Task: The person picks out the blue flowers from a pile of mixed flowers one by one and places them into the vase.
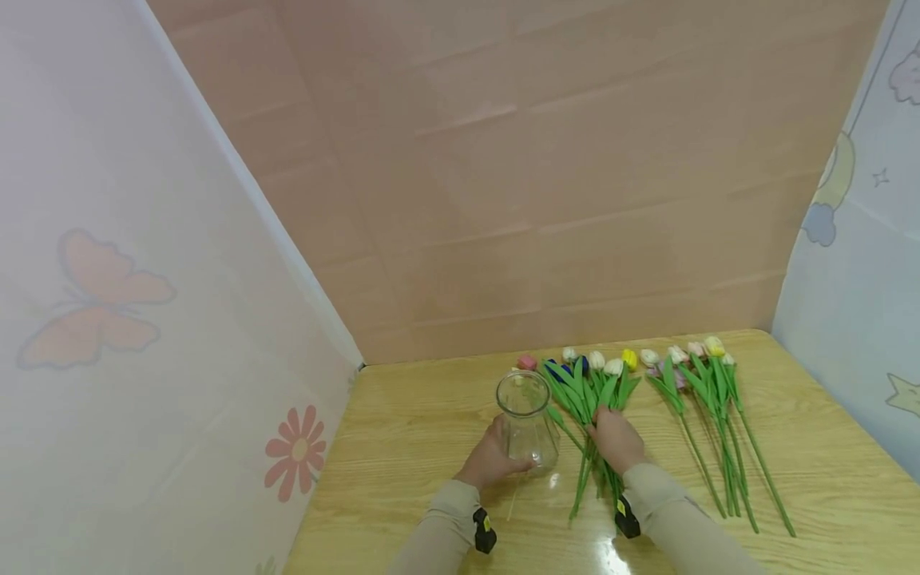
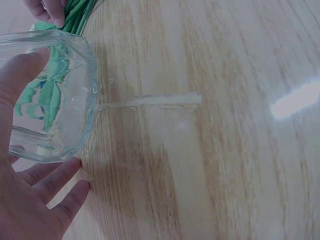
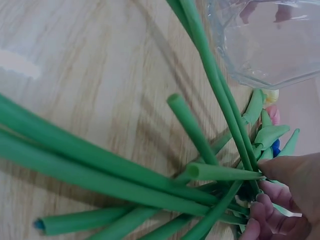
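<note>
My left hand [image 1: 492, 458] grips a clear glass vase [image 1: 533, 435] low on its side, thumb in front and fingers spread round it. The vase stands upright with its round mouth up; the left wrist view shows its faceted glass base [image 2: 90, 100]. Close to its right, my right hand [image 1: 620, 439] holds a bunch of artificial tulips [image 1: 584, 393] by the stems. In the right wrist view, thumb and fingers pinch the green stems [image 3: 150, 197] where they cross, cut ends fanning out. White, yellow, dark blue and pink heads point to the back of the table.
More tulips [image 1: 719, 391] with white, pink, purple and yellow heads lie at the right of the wooden table [image 1: 402, 447]. A pale strip [image 2: 170, 100] lies on the tabletop beside the vase. A brown backdrop and printed side walls border the table.
</note>
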`<state>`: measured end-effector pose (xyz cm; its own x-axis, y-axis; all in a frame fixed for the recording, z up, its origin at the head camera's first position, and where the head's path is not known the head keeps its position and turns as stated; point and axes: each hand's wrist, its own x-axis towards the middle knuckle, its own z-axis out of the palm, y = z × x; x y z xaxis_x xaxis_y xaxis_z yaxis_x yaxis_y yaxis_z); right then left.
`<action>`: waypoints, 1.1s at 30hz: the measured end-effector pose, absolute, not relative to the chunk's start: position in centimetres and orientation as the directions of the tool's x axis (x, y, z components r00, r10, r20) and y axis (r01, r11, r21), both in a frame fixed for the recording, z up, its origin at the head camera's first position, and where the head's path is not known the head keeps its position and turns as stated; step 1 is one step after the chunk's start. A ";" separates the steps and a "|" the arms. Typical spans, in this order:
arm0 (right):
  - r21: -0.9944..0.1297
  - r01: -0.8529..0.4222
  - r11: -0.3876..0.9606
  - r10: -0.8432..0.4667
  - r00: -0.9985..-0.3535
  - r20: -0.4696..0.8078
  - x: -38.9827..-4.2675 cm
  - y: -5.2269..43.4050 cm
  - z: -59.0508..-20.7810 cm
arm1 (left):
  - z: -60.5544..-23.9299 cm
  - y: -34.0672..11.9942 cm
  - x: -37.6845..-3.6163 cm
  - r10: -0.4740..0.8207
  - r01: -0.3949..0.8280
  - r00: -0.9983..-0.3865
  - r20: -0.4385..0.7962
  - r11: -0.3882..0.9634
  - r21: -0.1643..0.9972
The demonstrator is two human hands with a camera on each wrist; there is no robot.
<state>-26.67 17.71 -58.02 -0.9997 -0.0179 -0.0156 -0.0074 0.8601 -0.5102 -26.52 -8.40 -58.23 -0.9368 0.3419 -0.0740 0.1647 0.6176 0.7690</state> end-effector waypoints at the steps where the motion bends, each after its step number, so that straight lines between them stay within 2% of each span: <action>1: -0.507 -0.005 0.862 -0.013 -1.000 -0.012 -26.6 17.6 -57.9 | -58.2 -8.4 -26.5 0.342 0.165 -0.937 -0.073 0.616 0.770; 12: -0.512 0.028 0.859 0.004 -0.999 -0.047 -26.7 17.6 -57.3 | -58.7 -8.5 -26.4 0.339 0.158 -0.938 -0.073 0.606 0.780; 21: -0.556 -0.013 0.831 0.036 -0.996 0.077 -26.8 17.5 -57.0 | -58.8 -8.6 -26.6 0.335 0.164 -0.940 -0.064 0.609 0.776; 33: -0.596 -0.024 0.803 0.064 -0.990 0.125 -26.8 18.6 -55.4 | -58.3 -8.5 -26.5 0.342 0.164 -0.936 -0.082 0.630 0.759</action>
<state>-26.78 18.58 -55.43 -0.9900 0.0640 0.1254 -0.0236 0.8025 -0.5961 -26.49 -8.50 -58.27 -0.9361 0.3420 -0.0815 0.1640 0.6298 0.7593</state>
